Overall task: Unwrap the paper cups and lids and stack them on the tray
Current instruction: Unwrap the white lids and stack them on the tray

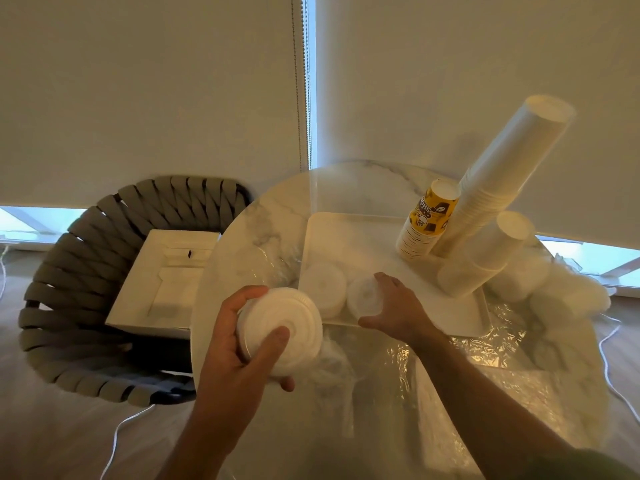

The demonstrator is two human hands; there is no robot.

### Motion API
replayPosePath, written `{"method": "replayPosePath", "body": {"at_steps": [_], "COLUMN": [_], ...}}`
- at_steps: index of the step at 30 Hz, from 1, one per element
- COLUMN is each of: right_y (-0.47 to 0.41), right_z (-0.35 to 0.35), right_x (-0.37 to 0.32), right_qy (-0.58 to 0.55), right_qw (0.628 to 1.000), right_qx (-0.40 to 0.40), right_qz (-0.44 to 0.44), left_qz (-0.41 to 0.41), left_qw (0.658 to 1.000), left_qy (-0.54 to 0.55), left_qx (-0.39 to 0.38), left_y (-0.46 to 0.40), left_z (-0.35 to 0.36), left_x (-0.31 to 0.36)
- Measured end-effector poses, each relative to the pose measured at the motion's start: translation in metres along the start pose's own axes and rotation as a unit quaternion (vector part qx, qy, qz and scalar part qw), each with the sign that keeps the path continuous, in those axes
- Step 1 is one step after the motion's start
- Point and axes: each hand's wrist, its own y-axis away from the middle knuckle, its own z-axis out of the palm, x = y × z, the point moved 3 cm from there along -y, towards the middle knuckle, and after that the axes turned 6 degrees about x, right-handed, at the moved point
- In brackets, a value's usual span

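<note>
Down in the lower middle of the frame the left hand (239, 344) grips a stack of white lids (280, 327), thumb pressed on the top lid, held over the marble table (263, 220) just left of the white tray (460, 320). The right hand (394, 306) curls round a second lid stack (363, 294) sitting on the tray's near edge, right beside a third lid stack (323, 284). Upper right, a tall white cup stack (512, 168), a yellow printed cup stack (429, 220) and a shorter white cup stack (485, 258) stand on the tray, with crinkly plastic wrap (485, 348) spread across the table near the bottom right.
</note>
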Motion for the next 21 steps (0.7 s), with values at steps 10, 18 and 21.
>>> {"method": "replayPosePath", "body": {"at_steps": [10, 18, 21], "right_y": [0.050, 0.103, 0.104], "right_z": [-0.078, -0.103, -0.106], "right_x": [-0.067, -0.127, -0.124], "right_qy": [-0.206, -0.227, -0.254], "right_qw": [0.972, 0.959, 0.954], "right_qx": [0.103, -0.012, -0.009], "right_qz": [-0.046, -0.170, -0.157], "left_qz": [0.011, 0.018, 0.016], "left_qw": [1.000, 0.998, 0.998], "left_qy": [-0.019, -0.044, -0.052], "left_qx": [-0.013, -0.037, -0.038], "left_y": [0.004, 0.007, 0.008], "left_z": [0.009, 0.024, 0.026], "left_x": [0.003, 0.006, 0.007]}}
